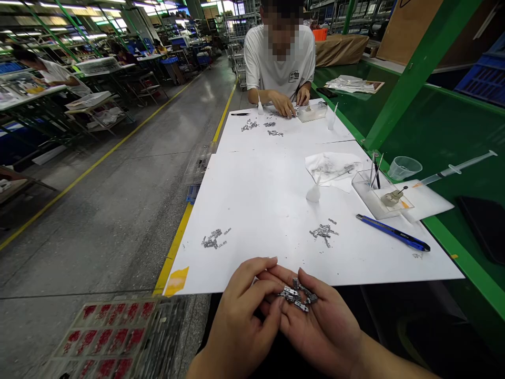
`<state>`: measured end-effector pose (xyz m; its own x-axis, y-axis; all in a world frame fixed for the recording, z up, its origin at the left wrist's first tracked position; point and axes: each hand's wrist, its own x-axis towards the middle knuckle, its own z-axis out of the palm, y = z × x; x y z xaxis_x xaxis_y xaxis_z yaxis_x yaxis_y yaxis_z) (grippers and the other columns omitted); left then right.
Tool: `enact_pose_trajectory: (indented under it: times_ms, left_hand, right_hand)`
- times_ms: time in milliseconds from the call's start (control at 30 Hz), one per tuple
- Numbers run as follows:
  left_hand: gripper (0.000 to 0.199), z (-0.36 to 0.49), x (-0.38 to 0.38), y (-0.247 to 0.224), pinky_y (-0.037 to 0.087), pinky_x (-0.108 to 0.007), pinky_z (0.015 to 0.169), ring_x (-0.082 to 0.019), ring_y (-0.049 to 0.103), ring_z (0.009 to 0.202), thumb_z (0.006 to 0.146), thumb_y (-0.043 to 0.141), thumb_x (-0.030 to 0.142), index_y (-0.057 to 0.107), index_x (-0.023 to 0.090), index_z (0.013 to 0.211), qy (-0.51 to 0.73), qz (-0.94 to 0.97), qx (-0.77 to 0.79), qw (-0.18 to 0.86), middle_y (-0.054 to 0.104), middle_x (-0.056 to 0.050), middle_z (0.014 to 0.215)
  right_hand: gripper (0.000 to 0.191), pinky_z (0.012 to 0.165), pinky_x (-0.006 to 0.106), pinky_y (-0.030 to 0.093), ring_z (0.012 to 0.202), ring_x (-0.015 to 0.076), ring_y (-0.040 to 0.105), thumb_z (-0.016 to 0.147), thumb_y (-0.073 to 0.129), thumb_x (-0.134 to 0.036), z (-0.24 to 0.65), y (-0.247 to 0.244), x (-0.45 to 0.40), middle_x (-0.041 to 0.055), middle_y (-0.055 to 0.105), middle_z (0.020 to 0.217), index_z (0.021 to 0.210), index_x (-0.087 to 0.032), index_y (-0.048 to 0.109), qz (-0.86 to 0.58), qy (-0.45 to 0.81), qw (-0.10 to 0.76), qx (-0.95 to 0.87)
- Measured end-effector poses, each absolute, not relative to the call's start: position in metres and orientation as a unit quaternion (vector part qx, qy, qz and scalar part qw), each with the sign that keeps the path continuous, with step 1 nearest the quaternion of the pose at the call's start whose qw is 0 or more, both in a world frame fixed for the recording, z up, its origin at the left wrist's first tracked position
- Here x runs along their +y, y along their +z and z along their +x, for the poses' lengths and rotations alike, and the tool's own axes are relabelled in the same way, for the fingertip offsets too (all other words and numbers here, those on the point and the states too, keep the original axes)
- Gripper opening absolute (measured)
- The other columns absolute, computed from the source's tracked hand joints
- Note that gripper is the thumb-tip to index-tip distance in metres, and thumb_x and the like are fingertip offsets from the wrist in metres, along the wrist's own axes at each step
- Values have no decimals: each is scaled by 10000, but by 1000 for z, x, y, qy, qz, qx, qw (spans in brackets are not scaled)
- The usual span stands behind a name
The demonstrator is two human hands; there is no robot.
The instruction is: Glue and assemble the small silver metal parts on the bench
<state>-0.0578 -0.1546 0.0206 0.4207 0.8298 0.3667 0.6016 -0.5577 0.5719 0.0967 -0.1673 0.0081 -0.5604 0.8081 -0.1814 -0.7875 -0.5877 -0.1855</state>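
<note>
My right hand [327, 321] is turned palm up and cupped, with several small silver metal parts [294, 297] lying in its palm and fingers. Over it from the left comes my left hand [246, 310], its thumb and index finger closed at the left edge of these parts, pinching one of them. Both hands are just off the near edge of the white table [252, 210]. Beyond them on the table lie two loose piles of similar parts, a left pile [213, 239] and a right pile [324, 232].
A blue pen [392, 231], a clear tray [381, 197] with tweezers, a small white dropper bottle [313, 192], a stained cloth [335, 168] and a syringe [457, 168] lie to the right. Opposite sits a person [280, 63] handling parts. A compartment box [106, 337] with red pieces is at lower left.
</note>
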Motion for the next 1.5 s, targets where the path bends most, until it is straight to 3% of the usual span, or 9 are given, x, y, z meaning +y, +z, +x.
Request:
enact_pose_trajectory:
  times_ms: [233,500,667,867,1300,1500]
  left_hand:
    - [211,-58,-154,23,531,-406,961,-219,574,1134,829,576,75,653,209,973,356,827,411,141,629,-83,1184]
    - [221,-57,-150,30,499,-405,963,-207,617,1047,795,649,52,679,199,956,335,885,315,74,737,-23,1059]
    - [221,-49,-147,31,484,-387,942,-188,629,971,796,637,25,682,180,946,343,872,339,81,746,-15,1004]
    - [130,-52,-143,30,472,-394,855,-181,581,848,819,619,59,653,169,880,297,886,342,103,706,-16,876]
    - [127,-48,-127,26,476,-382,767,-182,570,819,836,580,62,632,173,866,285,887,352,92,688,-8,826]
    - [194,-56,-128,30,520,-377,853,-188,621,914,802,621,51,661,184,937,345,863,359,88,716,-34,949]
  right_hand:
    - [447,973,409,444,1078,216,593,941,388,-444,98,8,-168,105,630,1190,1223,-174,605,-141,884,442,-55]
    - [390,981,240,412,968,124,606,894,556,-368,99,1,-166,66,684,1059,1162,-104,659,-127,881,450,75]
    - [396,979,246,404,957,130,603,886,607,-285,96,3,-162,97,672,1037,1186,-29,629,-97,877,452,133]
    - [281,901,214,427,876,115,582,910,561,-252,92,3,-159,83,664,976,1056,-50,691,-55,884,455,97]
    - [282,755,226,475,780,113,584,823,646,-180,92,-9,-151,60,673,913,1073,-50,661,-99,873,460,128]
    - [225,796,260,518,853,157,632,832,592,-124,85,-9,-145,113,665,939,1030,-34,650,-132,848,481,180]
